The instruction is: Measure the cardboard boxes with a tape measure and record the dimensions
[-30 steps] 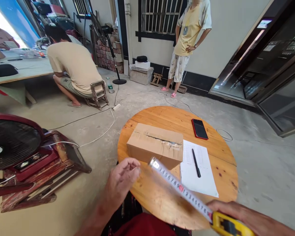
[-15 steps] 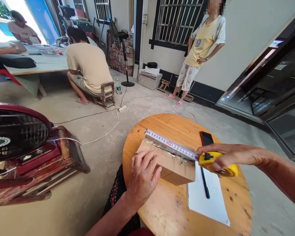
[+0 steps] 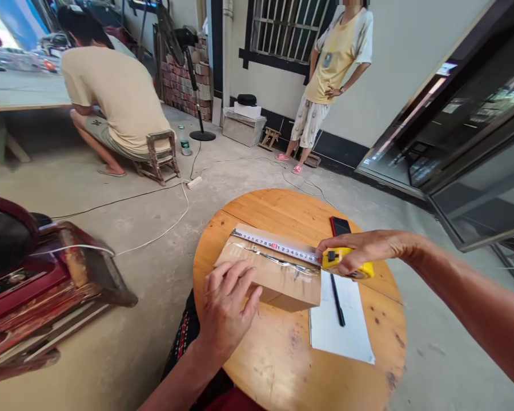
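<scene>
A taped cardboard box [image 3: 278,279] lies on the round wooden table [image 3: 274,365]. My left hand [image 3: 229,299] rests on its near left edge, fingers spread over the top and side. In my right hand [image 3: 368,248] is a yellow tape measure [image 3: 357,269], held at the box's right end. Its white blade [image 3: 278,246] stretches along the box's top, with the metal tip at the left end. A black pen [image 3: 337,299] lies on a white sheet of paper [image 3: 346,342] to the right of the box.
A phone [image 3: 340,226] lies beyond my right hand. On the left, a dark red fan [image 3: 12,245] rests on a wooden chair [image 3: 89,268]. One person [image 3: 111,97] sits on a small chair; another person [image 3: 325,74] stands by the wall. Cables [image 3: 154,234] cross the floor.
The view has swung right, so the scene sits further left. The tape blade now lies lower across the box top, with cardboard showing beyond it. My left hand stays on the box.
</scene>
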`<state>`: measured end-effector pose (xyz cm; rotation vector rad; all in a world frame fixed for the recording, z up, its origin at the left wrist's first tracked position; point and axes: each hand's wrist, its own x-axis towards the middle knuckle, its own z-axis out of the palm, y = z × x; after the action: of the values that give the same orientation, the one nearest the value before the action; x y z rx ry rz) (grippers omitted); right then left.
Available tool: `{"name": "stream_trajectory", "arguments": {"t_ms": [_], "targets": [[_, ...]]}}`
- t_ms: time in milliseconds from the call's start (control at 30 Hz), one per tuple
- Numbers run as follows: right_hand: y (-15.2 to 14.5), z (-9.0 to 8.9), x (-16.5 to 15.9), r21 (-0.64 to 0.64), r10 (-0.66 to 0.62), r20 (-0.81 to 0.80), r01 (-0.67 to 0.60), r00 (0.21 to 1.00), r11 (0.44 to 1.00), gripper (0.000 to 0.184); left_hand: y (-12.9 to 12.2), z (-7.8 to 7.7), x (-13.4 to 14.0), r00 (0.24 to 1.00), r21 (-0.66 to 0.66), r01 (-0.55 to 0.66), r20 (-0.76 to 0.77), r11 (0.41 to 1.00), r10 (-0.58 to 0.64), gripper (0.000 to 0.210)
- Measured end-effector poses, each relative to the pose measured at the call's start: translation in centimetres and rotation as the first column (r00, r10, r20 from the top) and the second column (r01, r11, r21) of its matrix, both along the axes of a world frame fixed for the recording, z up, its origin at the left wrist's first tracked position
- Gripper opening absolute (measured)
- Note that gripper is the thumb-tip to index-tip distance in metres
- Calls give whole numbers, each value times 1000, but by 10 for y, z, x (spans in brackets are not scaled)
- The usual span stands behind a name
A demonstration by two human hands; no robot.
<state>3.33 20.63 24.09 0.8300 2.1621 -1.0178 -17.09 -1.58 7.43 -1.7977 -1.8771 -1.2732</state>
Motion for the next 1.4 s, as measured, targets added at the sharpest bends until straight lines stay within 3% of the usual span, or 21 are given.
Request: {"name": "stream_trajectory", "arguments": {"t_ms": [267,433,600,967,1133,1200,1267,1333,1400], "targets": [[1,-2,17,-118,-72,-27,68,997,991,53,0,-3,-2,996,2,4,-91,1000,-3,26],[7,-9,29,-47,-47,7,47,999,998,55,0,-5,-4,991,-8,0,-132,1000,-1,27],[12,-15,33,-59,-37,2,37,999,998,55,0,-6,-4,990,-8,-6,-137,1000,5,27],[4,-10,26,-50,-44,-45,42,998,998,50,0,-7,-4,993,-14,-9,-120,1000,7,27],[0,-9,40,-30,-153,-79,151,985,988,55,0,0,2,987,-16,-99,-131,995,96,23],[-14,-13,51,-98,-261,-159,248,952,964,57,2,3,6,981,-7,-146,-128,989,144,21],[-41,-23,62,-245,-400,-259,341,879,908,61,6,6,9,980,5,-167,-110,986,166,19],[-78,-37,68,-403,-577,-300,447,760,799,68,9,8,11,981,20,-173,-88,985,174,18],[-122,-53,67,-517,-743,-271,558,612,649,69,11,8,13,981,28,-180,-71,983,181,17]]}}
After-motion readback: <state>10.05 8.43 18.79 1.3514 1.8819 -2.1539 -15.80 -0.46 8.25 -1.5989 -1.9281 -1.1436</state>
